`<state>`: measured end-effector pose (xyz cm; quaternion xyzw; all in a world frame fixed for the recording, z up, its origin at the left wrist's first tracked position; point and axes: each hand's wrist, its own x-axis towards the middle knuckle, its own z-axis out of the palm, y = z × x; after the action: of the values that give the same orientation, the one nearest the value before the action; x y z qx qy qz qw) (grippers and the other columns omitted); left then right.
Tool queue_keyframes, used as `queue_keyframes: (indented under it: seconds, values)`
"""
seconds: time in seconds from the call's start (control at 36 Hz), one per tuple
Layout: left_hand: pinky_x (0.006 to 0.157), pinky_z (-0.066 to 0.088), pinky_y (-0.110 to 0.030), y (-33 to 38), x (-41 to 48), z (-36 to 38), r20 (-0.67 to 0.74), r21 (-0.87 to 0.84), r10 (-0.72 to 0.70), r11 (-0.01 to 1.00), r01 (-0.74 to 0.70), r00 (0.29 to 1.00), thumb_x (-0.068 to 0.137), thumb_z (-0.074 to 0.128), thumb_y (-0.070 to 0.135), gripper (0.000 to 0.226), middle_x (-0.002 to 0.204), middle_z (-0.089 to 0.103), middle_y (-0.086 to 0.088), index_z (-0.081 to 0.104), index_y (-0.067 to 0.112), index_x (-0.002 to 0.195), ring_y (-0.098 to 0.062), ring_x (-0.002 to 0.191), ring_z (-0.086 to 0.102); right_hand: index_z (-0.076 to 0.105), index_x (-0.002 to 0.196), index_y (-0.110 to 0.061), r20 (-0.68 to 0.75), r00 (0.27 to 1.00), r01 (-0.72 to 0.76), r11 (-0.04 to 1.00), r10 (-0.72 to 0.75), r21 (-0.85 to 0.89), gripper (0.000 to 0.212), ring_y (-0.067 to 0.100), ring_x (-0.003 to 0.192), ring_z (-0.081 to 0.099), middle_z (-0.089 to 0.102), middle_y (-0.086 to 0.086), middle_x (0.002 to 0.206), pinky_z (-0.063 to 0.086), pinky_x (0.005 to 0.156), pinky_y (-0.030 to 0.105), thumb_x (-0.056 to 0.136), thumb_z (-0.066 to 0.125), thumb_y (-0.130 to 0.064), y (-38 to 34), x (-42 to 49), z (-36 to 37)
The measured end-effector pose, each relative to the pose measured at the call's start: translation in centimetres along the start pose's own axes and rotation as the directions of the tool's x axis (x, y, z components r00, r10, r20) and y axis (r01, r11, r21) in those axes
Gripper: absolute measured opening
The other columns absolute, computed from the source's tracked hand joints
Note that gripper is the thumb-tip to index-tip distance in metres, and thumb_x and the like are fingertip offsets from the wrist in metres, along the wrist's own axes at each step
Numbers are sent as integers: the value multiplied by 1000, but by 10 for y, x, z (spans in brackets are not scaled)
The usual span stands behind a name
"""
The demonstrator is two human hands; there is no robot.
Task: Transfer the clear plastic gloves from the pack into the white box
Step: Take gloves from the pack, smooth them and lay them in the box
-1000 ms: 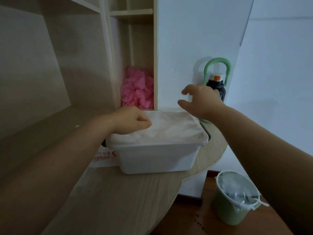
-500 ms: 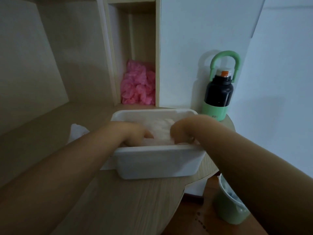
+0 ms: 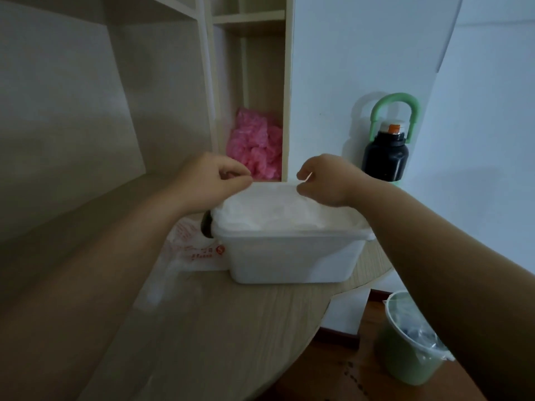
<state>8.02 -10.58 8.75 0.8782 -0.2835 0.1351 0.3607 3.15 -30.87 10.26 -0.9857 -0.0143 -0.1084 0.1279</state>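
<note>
The white box [image 3: 292, 257] stands on the wooden desk, filled to its rim with a heap of clear plastic gloves [image 3: 286, 211]. Above the box's far edge, my left hand [image 3: 211, 179] and my right hand [image 3: 325, 178] each pinch the top edge of a clear glove sheet, holding it stretched between them over the pile. The clear plastic pack [image 3: 188, 250] with red print lies flat on the desk, left of the box, partly under my left forearm.
A pink crumpled bundle [image 3: 256, 146] sits in the shelf niche behind the box. A black bottle with a green handle [image 3: 386, 150] stands at the back right. On the floor at the right is a green bin [image 3: 411, 340]. The desk edge [image 3: 304, 337] curves near the front.
Both hands were down inside the box pressing the gloves half a second ago. They have risen and now pinch a glove sheet above the far rim.
</note>
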Motion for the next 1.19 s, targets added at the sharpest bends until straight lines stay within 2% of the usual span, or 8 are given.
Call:
queue_keyframes:
  seconds: [0.14, 0.33, 0.56, 0.69, 0.78, 0.92, 1.06, 1.19]
  values:
    - [70, 40, 0, -11, -43, -24, -120, -48, -10, 999, 5, 993, 86, 69, 20, 21, 89, 63, 16, 70, 20, 107, 13, 77, 56, 63, 109, -7, -195, 977, 113, 985, -86, 132, 26, 26, 98, 58, 65, 9, 105, 47, 86, 33, 89, 54, -21, -41, -15, 17]
    - [88, 44, -28, -68, -116, -43, -237, 69, -314, 938, 339, 919, 71, 68, 55, 64, 115, 63, -4, 64, 15, 121, -17, 102, 57, 60, 121, -18, -381, 902, 306, 922, -201, 238, 30, 11, 75, 55, 70, -3, 96, 42, 70, 24, 93, 50, -24, -104, -45, 62]
    - [104, 39, -30, -115, -170, -30, 353, 582, -587, 747, 320, 728, 80, 66, 54, 71, 144, 45, 0, 43, 27, 141, -19, 127, 46, 61, 119, -19, -291, 929, 318, 897, -229, 307, 29, 17, 90, 59, 56, -9, 82, 48, 79, 31, 92, 52, -25, -137, -59, 98]
    - [82, 51, -28, -119, -166, -29, 109, 360, -456, 846, 393, 883, 89, 63, 25, 13, 98, 70, 8, 74, 25, 96, -9, 88, 63, 59, 121, -21, -82, 987, 160, 890, -138, 426, 31, 12, 81, 58, 58, -10, 84, 45, 71, 25, 92, 54, -31, -138, -54, 110]
    - [70, 47, -22, -111, -160, -33, -27, -139, -469, 876, 461, 883, 90, 63, 20, 9, 81, 67, 9, 71, 22, 85, -7, 78, 62, 52, 130, -20, 183, 980, -27, 845, -84, 534, 43, 15, 92, 58, 58, -4, 111, 50, 74, 26, 90, 58, -35, -139, -50, 115]
    - [78, 46, -28, -89, -145, -54, 10, -877, -491, 414, 243, 871, 87, 60, 10, 12, 70, 69, 7, 61, 17, 77, -9, 73, 64, 35, 143, -21, 515, 857, -428, 528, -20, 733, 63, 26, 117, 47, 46, -3, 125, 48, 87, 38, 88, 63, -36, -135, -44, 117]
    - [76, 52, -26, -87, -135, -55, -86, -921, -450, 377, 102, 889, 82, 60, -4, 23, 82, 58, 0, 55, 18, 88, -11, 75, 61, 50, 129, -25, 626, 759, -565, 294, -181, 771, 74, 34, 109, 60, 59, 7, 126, 54, 85, 47, 65, 81, -44, -136, -43, 125]
    - [78, 49, -27, -100, -126, -48, -303, -802, -533, 590, 90, 790, 76, 70, -5, 39, 102, 52, -2, 58, 16, 106, -13, 92, 54, 64, 96, -8, 434, 888, -403, 201, -149, 893, 11, 21, 77, 63, 66, 10, 91, 53, 74, 35, 86, 64, -6, -146, -39, 122]
